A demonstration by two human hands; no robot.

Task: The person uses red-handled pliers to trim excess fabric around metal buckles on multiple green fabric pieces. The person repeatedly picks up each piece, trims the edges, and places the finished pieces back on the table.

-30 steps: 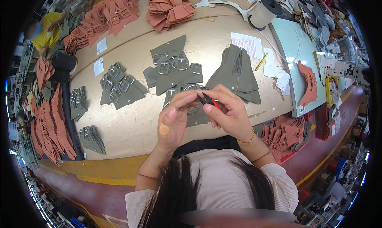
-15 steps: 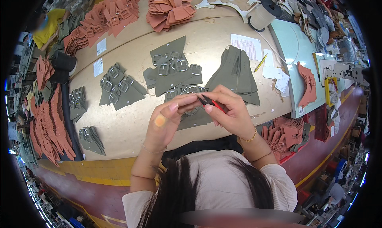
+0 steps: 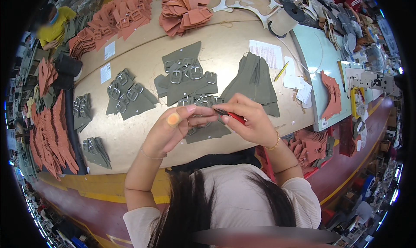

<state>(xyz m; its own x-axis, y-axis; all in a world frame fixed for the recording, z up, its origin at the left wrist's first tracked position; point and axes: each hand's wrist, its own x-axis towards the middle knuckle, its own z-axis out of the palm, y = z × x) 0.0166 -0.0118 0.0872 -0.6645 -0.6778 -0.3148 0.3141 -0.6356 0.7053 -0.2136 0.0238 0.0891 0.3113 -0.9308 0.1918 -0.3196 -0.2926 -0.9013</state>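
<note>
Red-handled thread snips with dark blades (image 3: 236, 116) are gripped in my right hand (image 3: 253, 123), the tips pointing left. My left hand (image 3: 175, 124) is raised opposite with its fingers stretched out, fingertips close to the blades; whether they touch, I cannot tell. A round yellow-orange patch (image 3: 173, 119) shows on it. Beneath both hands lies a pile of dark green straps with silver buckles (image 3: 203, 132), partly hidden. Just beyond is another buckled green stack (image 3: 186, 81). Fanned green pieces without visible buckles (image 3: 251, 81) lie beyond my right hand.
More buckled green pieces (image 3: 130, 94) lie to the left. Terracotta pieces (image 3: 186, 12) are heaped at the back. A yellow pen (image 3: 281, 71) and printed sheet (image 3: 265, 53) lie right, near a thread cone (image 3: 287, 19) and a sewing machine (image 3: 372, 81). Another person (image 3: 58, 27) is far left.
My left hand has turned more open and moved slightly left and down. The snips, still in my right hand, have swung flatter, with their tips nearer the left fingertips.
</note>
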